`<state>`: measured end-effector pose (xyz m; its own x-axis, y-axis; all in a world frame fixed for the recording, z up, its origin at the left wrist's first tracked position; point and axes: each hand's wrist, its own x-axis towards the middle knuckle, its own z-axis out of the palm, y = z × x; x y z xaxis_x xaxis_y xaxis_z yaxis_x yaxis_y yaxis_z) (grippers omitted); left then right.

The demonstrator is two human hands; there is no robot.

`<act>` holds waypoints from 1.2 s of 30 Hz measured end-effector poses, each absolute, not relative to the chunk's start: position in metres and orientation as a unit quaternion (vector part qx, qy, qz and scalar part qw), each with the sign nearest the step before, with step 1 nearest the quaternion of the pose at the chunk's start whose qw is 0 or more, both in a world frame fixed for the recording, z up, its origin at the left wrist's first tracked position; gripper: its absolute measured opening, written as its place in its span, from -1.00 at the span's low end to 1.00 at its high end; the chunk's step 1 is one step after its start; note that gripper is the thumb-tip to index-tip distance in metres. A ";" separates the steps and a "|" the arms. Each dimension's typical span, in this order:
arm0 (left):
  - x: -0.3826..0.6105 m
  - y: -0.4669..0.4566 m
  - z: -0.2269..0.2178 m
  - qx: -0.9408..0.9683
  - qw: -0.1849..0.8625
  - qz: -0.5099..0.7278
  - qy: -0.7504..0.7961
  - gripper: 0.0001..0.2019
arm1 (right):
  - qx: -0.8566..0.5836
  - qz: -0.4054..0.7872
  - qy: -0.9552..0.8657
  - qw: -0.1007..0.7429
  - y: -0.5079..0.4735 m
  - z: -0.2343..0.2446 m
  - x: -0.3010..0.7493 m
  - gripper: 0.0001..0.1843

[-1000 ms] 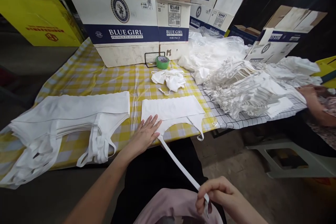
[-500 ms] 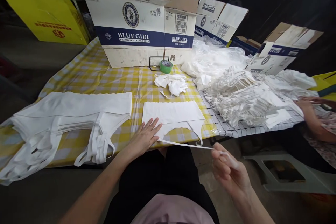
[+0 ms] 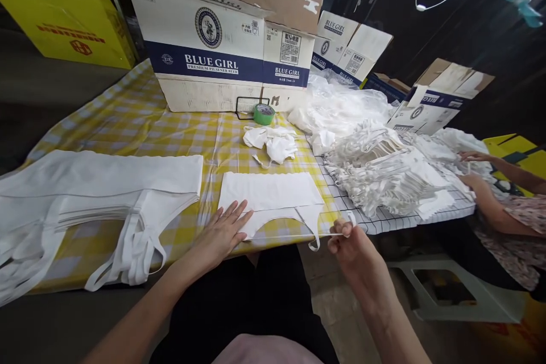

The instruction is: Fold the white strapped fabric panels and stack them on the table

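A white camisole (image 3: 273,190) lies flat at the table's front edge, its thin straps toward me. My left hand (image 3: 224,224) rests on its lower left corner with fingers spread. My right hand (image 3: 352,244) is closed, pinching the end of a white strap (image 3: 294,235), which runs taut from beside my left hand along the table edge. The camisole's other strap (image 3: 314,242) hangs loose over the edge. To the left is a neat stack of similar white camisoles (image 3: 128,176), straps bunched at the front.
Behind stand a large beer carton (image 3: 213,79), a green tape roll (image 3: 263,114) and crumpled white cloth pieces (image 3: 275,142). At right lie a heap of white garments (image 3: 384,176) and clear plastic bags (image 3: 336,102). A co-worker's hands (image 3: 478,173) are at the far right.
My right hand has moved up and inward toward the table edge, the strap still stretched from it. My left hand stays flat on the camisole. The whole view has shifted slightly.
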<state>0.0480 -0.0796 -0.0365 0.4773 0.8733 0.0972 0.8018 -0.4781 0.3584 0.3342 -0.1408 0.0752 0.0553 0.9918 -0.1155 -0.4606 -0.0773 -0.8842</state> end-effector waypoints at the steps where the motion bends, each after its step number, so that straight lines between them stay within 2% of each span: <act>1: 0.048 -0.079 -0.037 0.849 0.134 0.135 0.493 -0.51 | -0.413 0.602 -0.332 0.597 -0.139 0.076 0.334 -0.76; 6: 0.058 -0.082 -0.025 0.834 0.135 0.139 0.516 -0.52 | -0.405 0.617 -0.357 0.572 -0.135 0.080 0.331 -0.71; 12: 0.100 -0.099 0.031 0.854 0.171 0.302 0.388 -0.48 | -0.397 0.698 -0.386 0.454 -0.137 0.073 0.306 -0.68; 16: 0.116 -0.104 0.045 0.849 0.174 0.375 0.329 -0.63 | -0.388 0.749 -0.366 0.394 -0.134 0.061 0.292 -0.67; 21: 0.113 -0.105 0.035 0.826 0.146 0.429 0.336 -0.80 | -0.401 0.761 -0.346 0.375 -0.128 0.048 0.283 -0.66; 24: 0.110 -0.107 0.029 0.804 0.174 0.428 0.374 -0.81 | -0.443 0.703 -0.408 0.379 -0.124 0.045 0.279 -0.81; 27: 0.108 -0.110 0.024 0.759 0.239 0.424 0.433 -0.85 | -0.501 0.574 -0.530 0.372 -0.120 0.042 0.273 -0.73; 30: 0.106 -0.112 0.019 0.714 0.292 0.422 0.476 -0.87 | -0.536 0.459 -0.622 0.339 -0.115 0.037 0.267 -0.82; 36: 0.091 -0.094 0.015 0.681 0.347 0.400 0.505 -0.87 | -0.528 0.373 -0.689 0.326 -0.098 0.026 0.258 -0.80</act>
<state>0.0906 -0.0945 0.0145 0.1694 0.9661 0.1948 0.4100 -0.2488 0.8775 0.2580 -0.0978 0.0265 -0.2291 0.9719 0.0550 0.4852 0.1630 -0.8591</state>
